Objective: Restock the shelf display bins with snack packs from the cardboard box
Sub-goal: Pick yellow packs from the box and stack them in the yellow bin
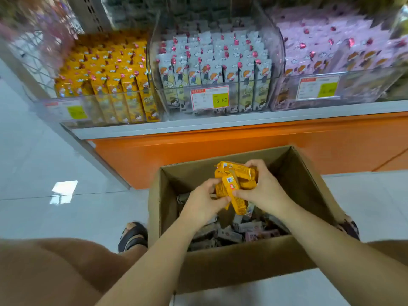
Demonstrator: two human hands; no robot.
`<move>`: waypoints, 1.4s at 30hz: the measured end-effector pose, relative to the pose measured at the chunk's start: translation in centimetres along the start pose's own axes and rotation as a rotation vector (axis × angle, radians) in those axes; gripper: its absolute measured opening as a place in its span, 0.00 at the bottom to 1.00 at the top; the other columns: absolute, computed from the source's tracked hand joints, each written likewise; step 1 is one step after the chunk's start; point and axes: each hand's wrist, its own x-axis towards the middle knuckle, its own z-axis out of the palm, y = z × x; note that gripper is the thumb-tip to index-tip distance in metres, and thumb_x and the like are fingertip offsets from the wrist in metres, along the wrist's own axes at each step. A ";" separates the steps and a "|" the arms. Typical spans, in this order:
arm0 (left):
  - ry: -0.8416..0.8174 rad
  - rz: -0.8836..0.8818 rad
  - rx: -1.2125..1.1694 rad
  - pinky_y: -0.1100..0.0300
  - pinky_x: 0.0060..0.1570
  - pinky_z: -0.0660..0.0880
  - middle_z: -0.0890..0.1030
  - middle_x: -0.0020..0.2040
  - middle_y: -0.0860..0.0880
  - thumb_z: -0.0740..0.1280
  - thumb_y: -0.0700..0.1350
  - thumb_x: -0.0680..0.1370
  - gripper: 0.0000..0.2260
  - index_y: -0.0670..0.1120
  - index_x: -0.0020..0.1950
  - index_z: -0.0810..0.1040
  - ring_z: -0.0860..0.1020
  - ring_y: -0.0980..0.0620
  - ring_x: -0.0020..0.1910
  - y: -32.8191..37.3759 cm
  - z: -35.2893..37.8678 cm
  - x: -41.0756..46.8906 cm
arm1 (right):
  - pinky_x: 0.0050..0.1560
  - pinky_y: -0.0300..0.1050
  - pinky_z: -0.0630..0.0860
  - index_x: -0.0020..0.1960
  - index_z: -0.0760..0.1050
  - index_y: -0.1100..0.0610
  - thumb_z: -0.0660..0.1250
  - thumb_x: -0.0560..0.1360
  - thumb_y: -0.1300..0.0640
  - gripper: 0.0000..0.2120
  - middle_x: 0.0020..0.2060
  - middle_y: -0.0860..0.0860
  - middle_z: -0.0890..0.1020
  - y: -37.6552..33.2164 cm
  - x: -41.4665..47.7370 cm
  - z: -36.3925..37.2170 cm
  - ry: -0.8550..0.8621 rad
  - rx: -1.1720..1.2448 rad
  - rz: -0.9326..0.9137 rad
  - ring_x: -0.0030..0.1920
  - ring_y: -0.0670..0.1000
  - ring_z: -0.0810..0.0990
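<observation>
- Head view: a bundle of yellow snack packs (236,182) is held between both hands above the open cardboard box (242,261), lifted clear of the loose packs (231,235) at its bottom.
- The left grip (203,204) is at the bundle's lower left. Its fingers and thumb are curled in and pinch the lower ends of the packs.
- The right grip (262,191) is on the bundle's right side. Its fingers wrap over the upper end, and its thumb presses a lower pack close to the left fingertips.
- The yellow packs are fanned out: some lie across toward the upper right, and one points down into the box.
- The loose packs form a jumble of grey and pink wrappers.
- The box stands on the pale tiled floor (44,162), just in front of the orange base (220,142) under the shelf (220,122).
- Three clear bins stand side by side on the shelf: the left bin (106,85) holds upright rows of yellow packs, the middle bin (216,69) grey ones, and the right bin (331,51) pink ones.
- A price tag (209,98) is on the front of the middle bin.
- A sandalled foot (132,237) rests just beside the box's left wall.
</observation>
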 end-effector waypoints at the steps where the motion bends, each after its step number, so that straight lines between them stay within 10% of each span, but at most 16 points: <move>1: 0.017 0.042 0.015 0.52 0.59 0.75 0.79 0.60 0.51 0.71 0.48 0.75 0.23 0.51 0.69 0.71 0.78 0.52 0.58 0.9 -0.4 -0.9 | 0.41 0.30 0.73 0.58 0.63 0.48 0.78 0.65 0.59 0.30 0.51 0.47 0.76 -1.1 -0.8 -0.6 0.022 -0.002 -0.024 0.50 0.46 0.78; 7: 0.136 0.318 -0.018 0.70 0.49 0.74 0.78 0.52 0.61 0.71 0.46 0.75 0.22 0.53 0.68 0.71 0.76 0.70 0.48 6.8 -3.4 -5.6 | 0.41 0.26 0.70 0.58 0.64 0.48 0.77 0.67 0.58 0.28 0.49 0.43 0.75 -8.3 -5.2 -4.2 0.132 0.040 -0.188 0.49 0.42 0.76; 15: 0.307 0.525 -0.102 0.52 0.52 0.80 0.78 0.53 0.61 0.71 0.43 0.75 0.21 0.56 0.66 0.71 0.82 0.56 0.49 12.0 -11.2 -7.2 | 0.55 0.42 0.75 0.57 0.63 0.45 0.78 0.65 0.57 0.30 0.51 0.41 0.73 -17.8 -3.6 -4.0 0.316 0.036 -0.451 0.52 0.44 0.76; 20: 0.415 0.600 -0.138 0.63 0.52 0.78 0.75 0.53 0.64 0.70 0.39 0.76 0.21 0.57 0.63 0.68 0.79 0.64 0.50 12.3 -17.8 -5.8 | 0.51 0.45 0.77 0.58 0.62 0.47 0.78 0.66 0.58 0.30 0.53 0.45 0.73 -23.1 0.7 -0.7 0.333 0.064 -0.588 0.54 0.45 0.75; 23: 0.501 0.606 -0.112 0.74 0.44 0.75 0.73 0.51 0.65 0.70 0.40 0.76 0.21 0.56 0.64 0.68 0.75 0.75 0.44 12.3 -22.0 -4.1 | 0.51 0.36 0.73 0.59 0.62 0.47 0.77 0.67 0.56 0.29 0.56 0.49 0.73 -26.2 4.2 1.6 0.341 0.029 -0.640 0.56 0.47 0.73; 31: 0.624 0.497 -0.043 0.59 0.58 0.74 0.77 0.60 0.55 0.70 0.46 0.76 0.22 0.51 0.69 0.71 0.74 0.59 0.59 10.0 -29.8 1.5 | 0.44 0.26 0.66 0.64 0.64 0.51 0.76 0.69 0.57 0.29 0.59 0.49 0.69 -30.6 12.9 6.9 0.345 -0.141 -0.661 0.54 0.42 0.68; 42: 0.839 0.405 -0.120 0.67 0.38 0.75 0.78 0.45 0.57 0.67 0.45 0.77 0.11 0.55 0.58 0.73 0.78 0.60 0.39 6.1 -33.6 0.7 | 0.57 0.48 0.71 0.61 0.73 0.50 0.70 0.74 0.54 0.16 0.61 0.50 0.73 -31.2 17.0 9.5 0.365 -0.568 -0.549 0.61 0.53 0.73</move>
